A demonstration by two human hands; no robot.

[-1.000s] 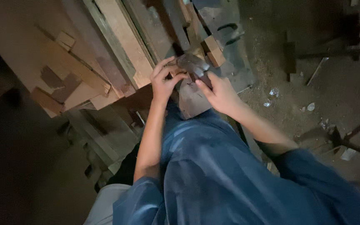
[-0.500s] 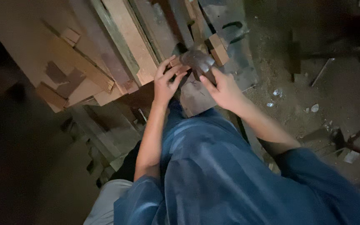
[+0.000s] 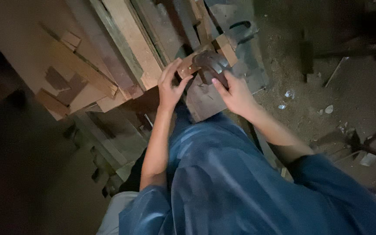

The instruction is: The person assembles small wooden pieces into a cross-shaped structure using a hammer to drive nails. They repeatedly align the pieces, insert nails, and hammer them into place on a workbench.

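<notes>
My left hand reaches forward with its fingers spread, and the fingertips rest on a small wooden block. To its right, my right hand grips a dark rounded metal object that sits against that block. Both lie on a flat dark board just in front of my blue-clad knee. A second small wooden block lies just beyond the dark object. The light is dim, so the dark object's exact shape stays unclear.
Long wooden planks and offcuts are stacked at the upper left. A dusty dirt floor with small white scraps spreads to the right, where thin metal rods lie. Dark shadow fills the left side.
Both hands sit higher in the view than before. My left hand has opened its fingers over the small block, and the right hand stays on the dark object.
</notes>
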